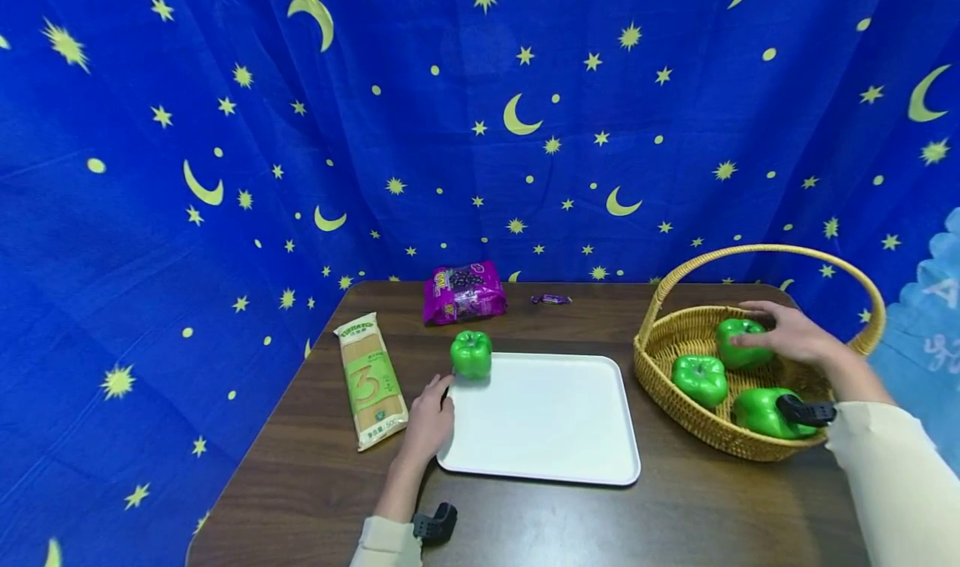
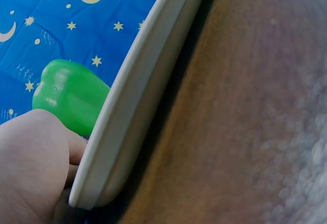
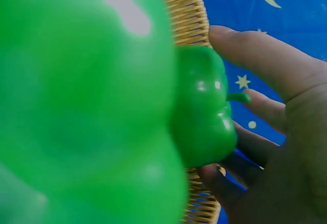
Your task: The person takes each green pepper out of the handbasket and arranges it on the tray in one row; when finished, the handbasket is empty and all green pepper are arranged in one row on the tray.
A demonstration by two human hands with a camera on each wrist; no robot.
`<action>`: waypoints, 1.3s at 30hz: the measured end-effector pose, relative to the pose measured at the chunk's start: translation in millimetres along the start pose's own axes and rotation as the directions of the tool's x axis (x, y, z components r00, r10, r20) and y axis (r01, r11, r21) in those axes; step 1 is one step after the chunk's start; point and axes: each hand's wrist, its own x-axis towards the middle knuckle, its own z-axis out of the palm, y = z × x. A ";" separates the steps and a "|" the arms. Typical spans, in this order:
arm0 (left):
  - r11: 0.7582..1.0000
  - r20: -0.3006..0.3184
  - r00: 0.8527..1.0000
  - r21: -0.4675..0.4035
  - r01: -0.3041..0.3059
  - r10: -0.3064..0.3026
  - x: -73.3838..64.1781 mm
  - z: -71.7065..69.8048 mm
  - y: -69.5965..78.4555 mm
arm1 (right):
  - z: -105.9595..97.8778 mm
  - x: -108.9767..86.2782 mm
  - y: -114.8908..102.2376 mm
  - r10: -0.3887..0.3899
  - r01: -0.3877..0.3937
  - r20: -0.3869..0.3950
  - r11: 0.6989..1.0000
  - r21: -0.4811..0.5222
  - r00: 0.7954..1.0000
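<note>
A white rectangular tray (image 1: 543,421) lies on the table. My left hand (image 1: 431,417) holds its left edge, with the fingertips partly hidden behind the rim in the left wrist view. Just beyond that hand, a green bell pepper (image 1: 471,355) sits at the tray's far left corner. Over on the right, my right hand (image 1: 795,333) reaches into a wicker basket (image 1: 678,400), its fingers spread around the rear green pepper (image 3: 204,109). Another pepper (image 1: 700,380) is at the basket's left, and a third (image 1: 765,413) near its front, under the wrist.
Left of the tray lies a pack of noodles (image 1: 372,381). A purple snack bag (image 1: 465,293) and a small purple-wrapped candy (image 1: 551,299) are near the table's back edge. The basket's tall handle (image 1: 765,250) arches above the right hand. A blue star-patterned curtain (image 1: 450,158) hangs behind.
</note>
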 end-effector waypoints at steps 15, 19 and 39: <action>1.000 -0.009 1.000 -0.007 -0.023 0.023 0.3 0.9 -2.0 | 6.3 -0.1 5.6 0.018 -0.019 -0.010 0.998 -0.063 1.000; 0.999 -0.008 0.999 -0.009 -0.033 0.032 -0.9 0.2 -1.8 | 6.8 -1.0 5.3 0.029 -0.030 -0.015 0.999 -0.045 0.999; 1.000 0.004 1.000 -0.010 -0.010 0.010 1.4 0.8 -2.8 | 2.4 -0.5 -4.9 0.013 -0.014 -0.012 0.998 -0.063 1.000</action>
